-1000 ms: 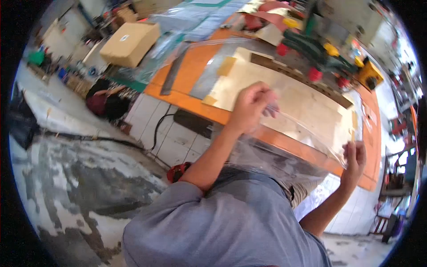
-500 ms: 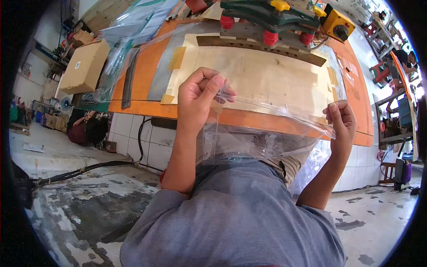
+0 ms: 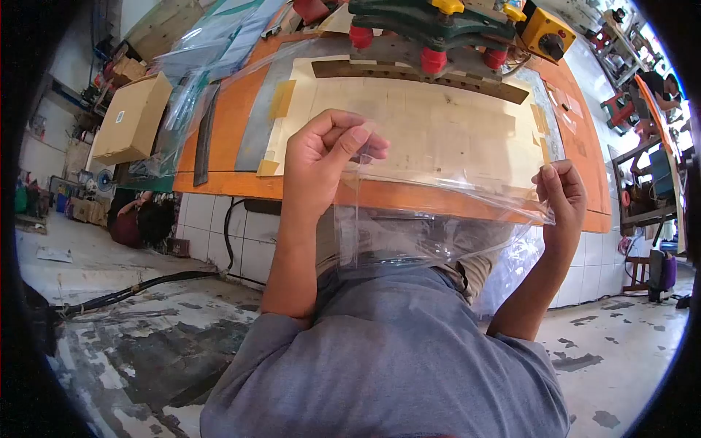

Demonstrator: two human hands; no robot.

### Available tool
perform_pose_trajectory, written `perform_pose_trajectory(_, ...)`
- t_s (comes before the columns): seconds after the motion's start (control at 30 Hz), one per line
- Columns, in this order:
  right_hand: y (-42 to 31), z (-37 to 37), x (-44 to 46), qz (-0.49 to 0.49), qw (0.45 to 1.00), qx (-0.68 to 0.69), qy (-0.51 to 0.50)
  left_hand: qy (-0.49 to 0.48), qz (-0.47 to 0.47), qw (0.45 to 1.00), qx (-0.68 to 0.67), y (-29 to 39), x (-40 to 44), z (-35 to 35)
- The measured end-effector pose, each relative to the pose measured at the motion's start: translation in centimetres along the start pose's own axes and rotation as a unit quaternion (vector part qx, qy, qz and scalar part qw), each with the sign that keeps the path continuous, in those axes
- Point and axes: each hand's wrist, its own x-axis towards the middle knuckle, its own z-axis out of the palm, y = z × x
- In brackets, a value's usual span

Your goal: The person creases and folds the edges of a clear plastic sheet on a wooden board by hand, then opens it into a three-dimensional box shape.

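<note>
A clear plastic sheet (image 3: 416,232) hangs stretched between my two hands, in front of the table edge and over my lap. My left hand (image 3: 332,150) pinches its left part between thumb and curled fingers. At the right, my right hand (image 3: 561,193) grips the other end between thumb and fingertips. Beyond the hands lies a cream board (image 3: 416,109), held down with tan tape on the table. A long dark metal bar (image 3: 416,80) stands on that board, below the green press head (image 3: 431,33).
The orange table (image 3: 226,131) carries a dark metal strip (image 3: 207,135) and clear plastic sheets (image 3: 212,55) at the left. A cardboard box (image 3: 131,119) sits left of them. A yellow switch box (image 3: 548,35) is beside the press. Other people (image 3: 142,219) are at both sides.
The view has shifted slightly. My left hand keeps its pinch, and the plastic sheet between the hands looks a little more drawn out. My right hand stays at the other end.
</note>
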Motion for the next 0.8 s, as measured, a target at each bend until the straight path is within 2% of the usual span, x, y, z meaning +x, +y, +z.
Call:
perform_pose_trajectory(0.33, 0.18, -0.37, -0.3, -0.006, 1.0, 0.007, 0.017, 0.014, -0.016, 0.997, -0.074, -0.15, -0.36, 0.71)
perform_pose_trajectory(0.57, -0.08, 0.05, -0.8, 0.0, 1.0, 0.016, 0.027, 0.031, -0.009, 0.998, -0.052, -0.1, -0.46, 0.91)
perform_pose_trajectory(0.8, -0.52, 0.24, -0.83, -0.02, 0.999, -0.032, 0.017, 0.062, 0.005, 0.998, -0.022, -0.86, -0.67, 0.42)
